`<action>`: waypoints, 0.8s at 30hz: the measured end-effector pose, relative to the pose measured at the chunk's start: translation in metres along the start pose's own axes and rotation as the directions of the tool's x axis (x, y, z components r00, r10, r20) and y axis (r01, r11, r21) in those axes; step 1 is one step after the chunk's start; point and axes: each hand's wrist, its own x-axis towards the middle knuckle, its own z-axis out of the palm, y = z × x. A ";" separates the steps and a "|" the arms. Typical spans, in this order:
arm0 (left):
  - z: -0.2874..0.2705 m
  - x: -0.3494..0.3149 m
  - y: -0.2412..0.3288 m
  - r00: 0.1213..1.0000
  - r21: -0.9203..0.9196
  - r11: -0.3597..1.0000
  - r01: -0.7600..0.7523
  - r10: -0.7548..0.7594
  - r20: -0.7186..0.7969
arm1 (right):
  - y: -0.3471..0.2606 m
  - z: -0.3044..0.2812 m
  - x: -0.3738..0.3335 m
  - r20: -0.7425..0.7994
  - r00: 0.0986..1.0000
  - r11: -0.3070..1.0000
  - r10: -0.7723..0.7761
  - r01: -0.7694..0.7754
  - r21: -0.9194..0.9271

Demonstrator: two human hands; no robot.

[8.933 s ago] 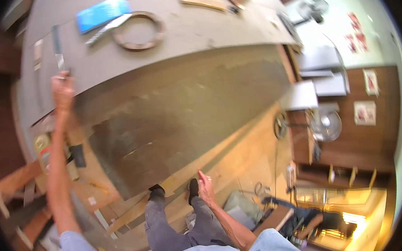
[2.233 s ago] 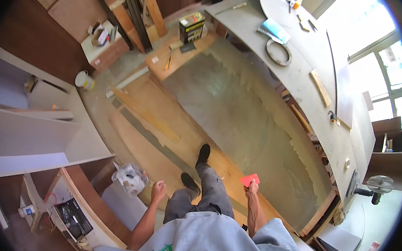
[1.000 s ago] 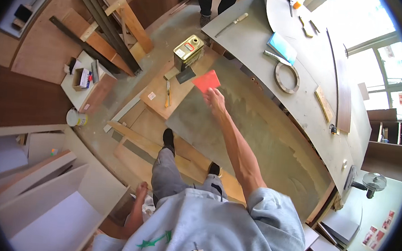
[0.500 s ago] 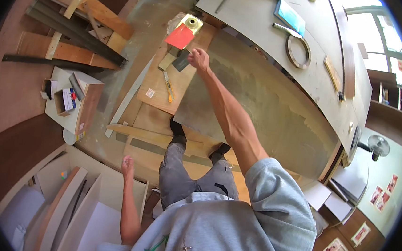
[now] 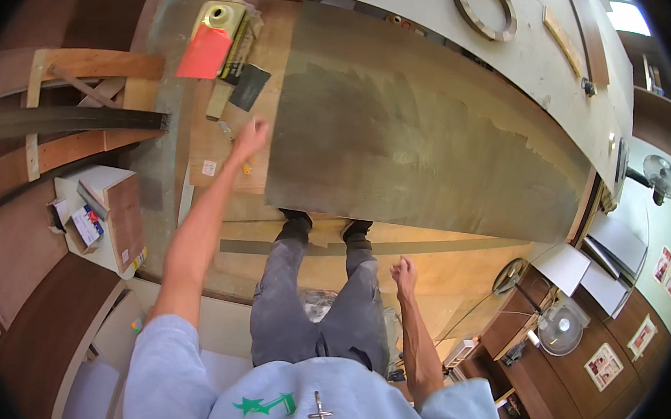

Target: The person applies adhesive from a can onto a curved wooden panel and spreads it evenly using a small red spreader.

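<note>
My left hand is reached forward, its fingers curled closed, in front of the wooden board and beside the left edge of a large grey-smeared panel. Partly covered by it is a utility knife with a yellow handle. My right hand hangs closed near my right thigh, apart from the panel's near edge. Whatever either hand may hold is hidden. Beyond my left hand lie a dark flat sheet, a small block and a metal can with a red sheet against it.
A pale worktop carrying a round ring borders the panel's far side. To the left stand a wooden frame and a box-like cabinet. Fans and shelves are on the right. My feet are at the panel's near edge.
My right hand has drawn back from beside the can to near my right thigh. My left hand has swung forward over the board. The view has turned and shifted right.
</note>
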 end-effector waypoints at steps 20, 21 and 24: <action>0.018 0.286 0.127 0.987 0.306 0.938 -0.161 0.148 0.066 | 0.225 -0.150 -0.153 -0.167 0.875 0.891 0.455 -0.447 0.082; 0.013 0.286 0.128 0.987 0.302 0.939 -0.161 0.149 0.062 | 0.222 -0.146 -0.146 -0.160 0.874 0.889 0.458 -0.453 0.074; 0.006 0.280 0.123 0.988 0.270 0.951 -0.153 0.143 0.058 | 0.218 -0.149 -0.125 -0.153 0.881 0.894 0.449 -0.446 0.056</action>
